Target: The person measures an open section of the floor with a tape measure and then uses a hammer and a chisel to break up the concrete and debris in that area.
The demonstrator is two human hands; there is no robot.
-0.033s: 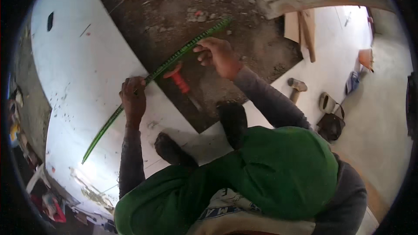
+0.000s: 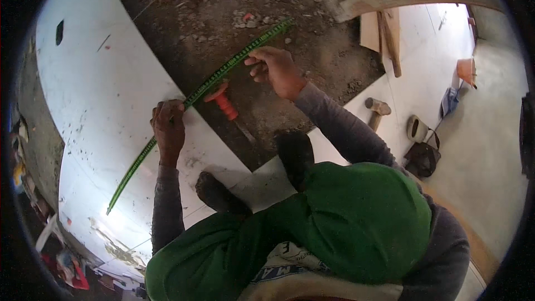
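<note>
A long green measuring tape [image 2: 220, 76] with dark markings runs from the white tiles at lower left to over the bare dirt at upper right. My left hand [image 2: 169, 125] is closed around it, above the tile edge. Farther along, the bent fingers of my right hand [image 2: 278, 69] pinch its near edge, over the dirt. Just below the tape, between my hands, a chisel with a red grip and guard [image 2: 225, 106] lies on the dirt. My two dark-shod feet are below it, on and beside the tile edge.
White floor tiles [image 2: 100, 89] border the dirt patch [image 2: 329, 61] on the left and right. To the right are a mallet [image 2: 379, 107], a pale shoe [image 2: 416, 129], a dark bag [image 2: 422, 159], a blue cloth [image 2: 450, 102] and an orange piece [image 2: 467, 71]. Wooden boards [image 2: 391, 44] lie farther back.
Very little differs. The tape and both hands sit almost the same in the picture; the whole scene is shifted slightly left, and the tape's markings show more sharply.
</note>
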